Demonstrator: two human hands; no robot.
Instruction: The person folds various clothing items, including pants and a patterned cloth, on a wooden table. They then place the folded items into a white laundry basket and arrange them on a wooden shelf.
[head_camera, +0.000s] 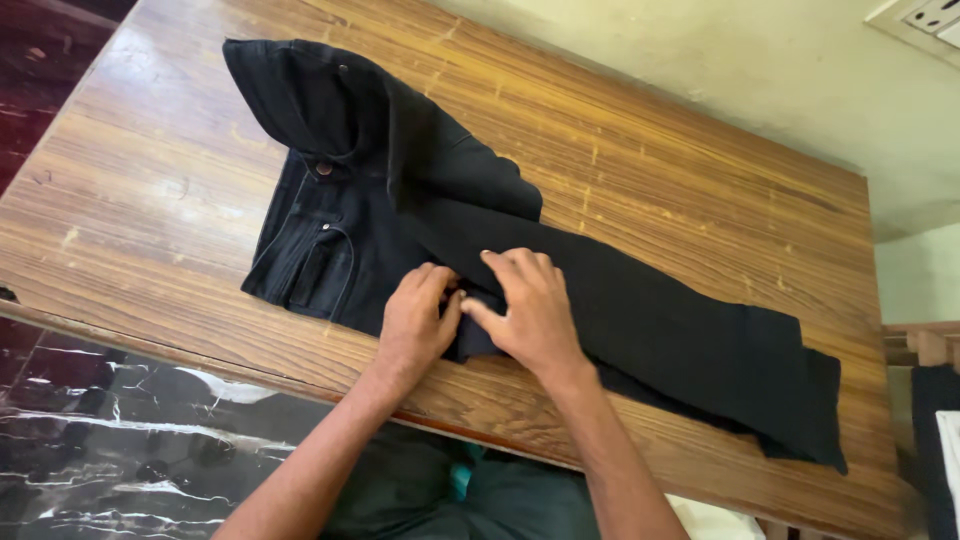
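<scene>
While the person leans over the wooden surface (700, 200), a pair of black jeans (640, 320) lies spread across it, running from ten o'clock down to four o'clock. At the far left, beyond the surface's near edge, a dark marble floor (110, 430) with white veins shows at eight o'clock. The jeans' waistband (300, 95) sits at ten o'clock, partly folded over on itself so the inner side faces up, with a small metal button (324, 168) just below the fold. A front pocket (320, 265) with pale stitching lies at nine o'clock of the hands, near the surface's front edge.

Toward the middle, the left hand (418, 318) rests palm down on the cloth at the thigh of the jeans, fingers curled and pressing into the fabric; its grip is narrow, and whether it pinches cloth I cannot tell. Touching it on the right, the right hand (530, 310) lies flat over the same spot, fingers spread a little and thumb laid against the left hand's fingers, so its grip is wide and pressing rather than clasping. Both forearms come up from six o'clock.

Further right, the legs of the jeans lie one over the other, stretching toward four o'clock, where the hems (815, 400) reach close to the surface's front edge. A pale wall (720, 60) stands behind at one o'clock, with a white socket plate (925, 20) in the top corner.
</scene>
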